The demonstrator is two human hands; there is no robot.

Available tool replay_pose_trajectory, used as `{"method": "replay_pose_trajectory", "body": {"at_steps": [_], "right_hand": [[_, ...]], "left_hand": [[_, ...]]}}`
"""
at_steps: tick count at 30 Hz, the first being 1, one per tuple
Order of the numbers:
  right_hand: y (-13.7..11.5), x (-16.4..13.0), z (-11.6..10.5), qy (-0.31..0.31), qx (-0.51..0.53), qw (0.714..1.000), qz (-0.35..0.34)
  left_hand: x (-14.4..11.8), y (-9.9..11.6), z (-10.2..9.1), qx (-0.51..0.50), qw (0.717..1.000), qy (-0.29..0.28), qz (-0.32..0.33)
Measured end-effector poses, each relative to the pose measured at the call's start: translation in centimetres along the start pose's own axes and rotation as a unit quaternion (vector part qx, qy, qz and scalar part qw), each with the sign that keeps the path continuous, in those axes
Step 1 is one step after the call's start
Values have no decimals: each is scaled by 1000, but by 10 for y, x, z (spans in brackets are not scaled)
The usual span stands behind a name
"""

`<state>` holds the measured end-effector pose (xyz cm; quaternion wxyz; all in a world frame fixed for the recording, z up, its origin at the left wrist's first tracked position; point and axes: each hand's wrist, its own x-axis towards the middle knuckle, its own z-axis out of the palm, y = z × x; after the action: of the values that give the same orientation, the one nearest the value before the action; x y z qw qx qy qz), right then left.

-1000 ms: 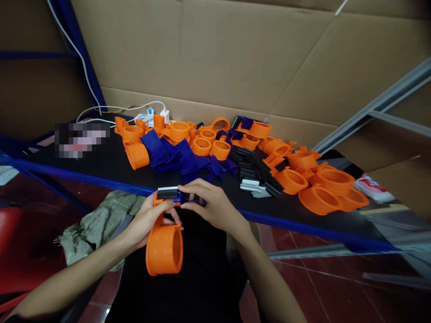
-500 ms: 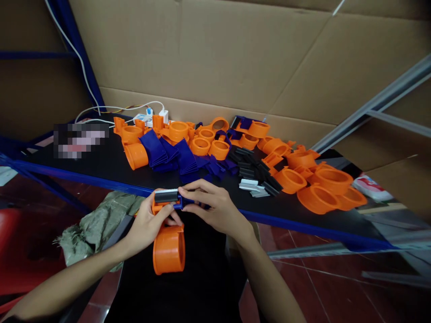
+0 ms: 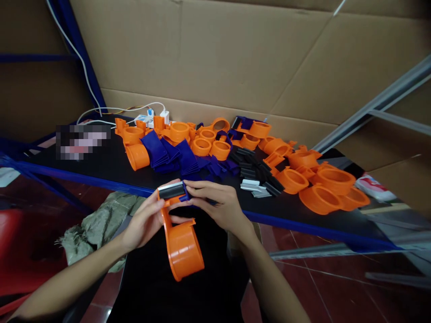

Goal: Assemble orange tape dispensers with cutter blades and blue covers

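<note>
My left hand (image 3: 144, 222) grips an orange tape dispenser (image 3: 182, 244) by its neck, in front of the table edge over my lap. A black toothed blade piece (image 3: 171, 190) sits at the dispenser's top end. My right hand (image 3: 217, 204) pinches a small blue plastic part (image 3: 186, 193) against that top end, right beside the blade. The dispenser's round drum hangs down and is turned edge-on, tilted to the right.
A black table with a blue front edge (image 3: 101, 179) carries many orange dispenser bodies (image 3: 323, 186), stacks of blue parts (image 3: 168, 154), black strips (image 3: 256, 168) and a few grey blades (image 3: 252, 186). A white power strip (image 3: 148, 117) with cables lies at the back. Cardboard lines the wall behind.
The dispenser has turned in my left hand: its drum swung from facing left to edge-on and lower right. Both hands stay at its top end with the blue part.
</note>
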<state>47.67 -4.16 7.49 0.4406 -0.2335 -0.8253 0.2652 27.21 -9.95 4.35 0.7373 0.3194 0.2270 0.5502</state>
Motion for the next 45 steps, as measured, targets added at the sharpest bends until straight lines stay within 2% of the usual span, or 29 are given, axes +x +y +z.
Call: {"method": "replay_pose_trajectory", "body": {"at_steps": [3,6,9,11,14,17,20,22,25,27,28,29,32,33,35,36,38,41,43,45], "right_hand": [[-7,0,-12,-33,-12,999,4],[-21,0,-23,-89,-40,995,25],[-37,-1,-28,-120,-84,987,63],[-48,-3,-27,-114,-123,982,89],[-64,-7,-15,-114,-173,974,94],[-71,-11,6,-146,-210,965,57],[-69,-13,26,-143,-273,951,35],[-64,-12,31,-138,-285,948,35],[-53,-8,24,-133,-193,970,62],[-45,-5,14,-121,-55,984,116],[-42,-3,9,-117,35,981,150],[-38,-2,6,-118,131,967,182],[-29,1,6,-147,350,893,244],[-27,2,8,-157,382,875,253],[-25,3,16,-165,402,861,263],[-25,4,20,-159,395,866,263],[-25,5,23,-139,333,899,250],[-22,14,15,-97,113,967,207],[-15,31,4,-45,-22,983,177],[-4,58,-5,3,-98,984,147]], "left_hand": [[1,5,-1,-24,999,-22,-25],[4,4,-6,19,999,-36,-22],[6,1,-11,67,998,-9,13],[7,1,-12,87,995,20,49],[6,4,-10,102,990,46,86],[4,5,-6,106,987,78,97],[4,3,-4,107,984,113,91],[5,1,-3,102,985,116,79],[7,2,-2,66,992,81,76],[7,3,-2,25,997,48,58],[7,4,-3,3,999,35,41],[7,4,-3,-15,999,23,25],[6,3,-5,-38,999,-21,-8],[5,2,-5,-41,998,-36,-15],[5,3,-5,-54,997,-47,-26],[6,4,-5,-66,997,-40,-28],[8,7,-7,-90,996,-16,-18],[16,12,-10,-116,993,25,9],[21,13,-11,-131,990,45,22],[25,11,-12,-142,988,55,20]]}}
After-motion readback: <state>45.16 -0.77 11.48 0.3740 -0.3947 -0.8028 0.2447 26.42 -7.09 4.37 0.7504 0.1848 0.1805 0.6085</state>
